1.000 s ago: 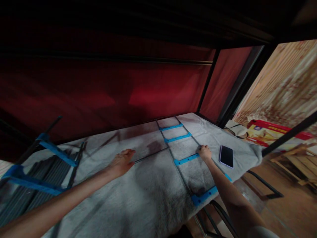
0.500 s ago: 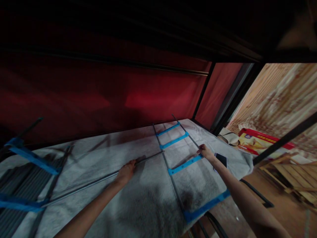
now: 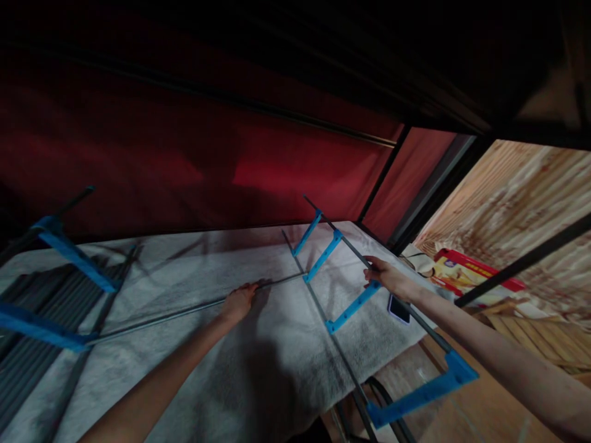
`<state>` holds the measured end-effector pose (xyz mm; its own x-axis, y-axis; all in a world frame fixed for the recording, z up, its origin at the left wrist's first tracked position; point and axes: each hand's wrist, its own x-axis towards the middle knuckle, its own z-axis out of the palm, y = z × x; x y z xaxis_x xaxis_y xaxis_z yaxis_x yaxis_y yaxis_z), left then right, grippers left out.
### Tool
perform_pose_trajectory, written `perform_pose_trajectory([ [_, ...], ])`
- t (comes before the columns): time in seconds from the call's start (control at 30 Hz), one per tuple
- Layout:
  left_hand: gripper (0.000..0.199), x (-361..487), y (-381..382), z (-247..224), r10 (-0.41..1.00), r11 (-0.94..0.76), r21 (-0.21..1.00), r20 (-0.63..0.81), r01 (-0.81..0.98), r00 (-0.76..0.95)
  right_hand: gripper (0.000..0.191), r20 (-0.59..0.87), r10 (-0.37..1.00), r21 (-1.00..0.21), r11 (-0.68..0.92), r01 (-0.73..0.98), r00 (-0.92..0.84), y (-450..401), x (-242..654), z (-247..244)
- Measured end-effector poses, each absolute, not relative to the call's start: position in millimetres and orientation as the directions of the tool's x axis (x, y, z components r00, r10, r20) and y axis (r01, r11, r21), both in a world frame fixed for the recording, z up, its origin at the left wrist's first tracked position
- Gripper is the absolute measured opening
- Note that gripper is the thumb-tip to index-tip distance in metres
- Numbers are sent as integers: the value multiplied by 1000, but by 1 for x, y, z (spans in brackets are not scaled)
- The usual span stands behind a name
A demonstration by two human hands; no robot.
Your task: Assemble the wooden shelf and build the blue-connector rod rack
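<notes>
My left hand (image 3: 240, 303) is closed around a long thin grey tube (image 3: 175, 317) that runs between two tube frames. At its right end the tube meets the right frame near a blue plastic bracket (image 3: 323, 256). My right hand (image 3: 386, 277) is wrapped round the outer tube of that right frame, just above another blue bracket (image 3: 354, 306). This frame is tilted, its outer tube lifted above the grey fleecy cloth (image 3: 272, 351). On the left stands a similar frame with blue brackets (image 3: 78, 255). The fingertips of both hands are partly hidden.
Several loose grey tubes (image 3: 50, 307) lie at the left. A phone (image 3: 398, 309) rests on the cloth near its right edge. Dark posts (image 3: 434, 191) and a red fabric wall (image 3: 277, 166) enclose the back. A red and yellow box (image 3: 475, 274) and wooden slats (image 3: 535, 338) are beyond.
My right hand has raised the outer side of the right frame, so its brackets now slant upward. My left hand stays on the thin tube. The view has shifted slightly.
</notes>
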<state>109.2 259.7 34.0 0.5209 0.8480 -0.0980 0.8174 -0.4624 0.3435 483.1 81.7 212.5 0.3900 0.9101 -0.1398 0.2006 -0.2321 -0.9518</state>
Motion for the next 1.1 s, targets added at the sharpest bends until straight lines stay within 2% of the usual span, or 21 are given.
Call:
perform_pose_trajectory([
  [0.2,49,104,250,25,833,-496,333,-77,802,547,50,-179,887,-962,-248,113,425,75,465,216],
  [0.63,47,98,246,19,824,-530,299,-40,793,565,64,-199,920,-944,-273,187,339,67,440,215],
  [0.83,45,112,249,20,800,-566,311,-16,763,600,56,-133,966,-914,-206,349,221,69,436,211],
  [0.97,47,134,251,20,776,-593,340,-3,730,631,49,-137,974,-929,-189,318,179,67,426,211],
  [1.1,48,168,254,21,743,-620,389,11,681,670,52,-156,954,-952,-214,217,256,67,417,211],
])
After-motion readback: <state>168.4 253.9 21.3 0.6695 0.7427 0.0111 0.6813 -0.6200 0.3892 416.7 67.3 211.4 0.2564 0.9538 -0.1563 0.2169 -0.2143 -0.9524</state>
